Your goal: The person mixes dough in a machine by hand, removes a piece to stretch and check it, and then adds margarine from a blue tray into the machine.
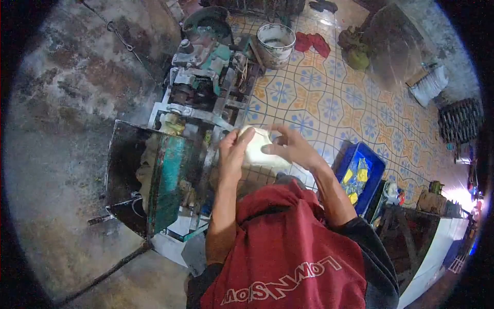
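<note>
The pale lump (258, 150) looks soft, light and easily dented; a broad, gentle hold on both sides should suit it. It is held up between the hands: the left hand (232, 153) pinches its left edge, the right hand (296, 150) curves loosely with the thumb over its right side. Beyond are the blue tray (372, 186) and, farther, the bucket (278, 54).
</note>
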The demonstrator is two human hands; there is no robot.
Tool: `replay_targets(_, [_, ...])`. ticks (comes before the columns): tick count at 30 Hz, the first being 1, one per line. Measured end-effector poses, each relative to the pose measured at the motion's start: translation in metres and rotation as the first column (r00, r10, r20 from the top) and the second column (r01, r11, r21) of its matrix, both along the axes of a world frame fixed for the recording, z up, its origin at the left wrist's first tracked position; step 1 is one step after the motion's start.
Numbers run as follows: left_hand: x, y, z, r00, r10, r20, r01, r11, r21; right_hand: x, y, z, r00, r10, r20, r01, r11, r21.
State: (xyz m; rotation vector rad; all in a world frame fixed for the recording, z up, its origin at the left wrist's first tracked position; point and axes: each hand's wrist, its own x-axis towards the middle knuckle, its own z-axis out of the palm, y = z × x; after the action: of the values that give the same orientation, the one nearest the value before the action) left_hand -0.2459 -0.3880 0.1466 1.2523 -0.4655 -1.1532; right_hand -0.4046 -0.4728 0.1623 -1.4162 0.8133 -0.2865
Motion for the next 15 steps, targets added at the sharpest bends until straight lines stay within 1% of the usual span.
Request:
replay_targets(2, [0.001,0.000,-0.007,0.996,-0.014,0.082,0.011,0.999,0.043,-0.006,-0.007,-0.015,0.996,0.076,-0.052,-0.072,0.995,0.072])
replay_targets(3, [0.001,0.000,-0.008,0.992,-0.023,0.123,0.015,0.998,0.064,-0.005,-0.009,-0.013,0.990,0.115,-0.077,-0.106,0.988,0.109])
replay_targets(4, [-0.006,0.002,0.005,0.996,-0.004,0.094,0.007,1.000,-0.030,-0.001,-0.002,-0.005,0.998,-0.062,-0.007,0.062,0.998,0.005])
replay_targets(7, [-0.005,0.001,-0.013,0.997,0.063,0.040,-0.063,0.998,-0.003,0.007,-0.011,-0.002,0.966,-0.252,0.062,0.243,0.962,0.124])
replay_targets(8, [-0.007,-0.001,-0.017,0.996,0.086,0.014,-0.085,0.995,-0.042,0.009,-0.008,0.003,0.962,-0.264,0.067,0.254,0.959,0.128])
replay_targets(10, [-0.001,0.001,-0.011,0.994,0.111,0.003,-0.111,0.992,-0.065,0.007,-0.002,-0.008,0.980,-0.188,0.068,0.187,0.982,0.015])
replay_targets(11, [0.002,0.002,-0.009,0.992,0.130,-0.004,-0.130,0.989,-0.075,0.000,-0.006,-0.007,1.000,-0.020,-0.021,0.022,0.997,0.070])
replay_targets(12, [0.004,0.003,-0.012,0.986,0.166,0.011,-0.166,0.986,0.005,-0.006,-0.009,-0.003,0.981,0.165,-0.098,-0.153,0.981,0.122])
replay_targets(15, [0.009,0.009,-0.011,0.983,0.125,0.138,-0.125,0.992,-0.008,-0.013,-0.006,-0.021,0.955,0.276,0.112,-0.270,0.960,-0.070])
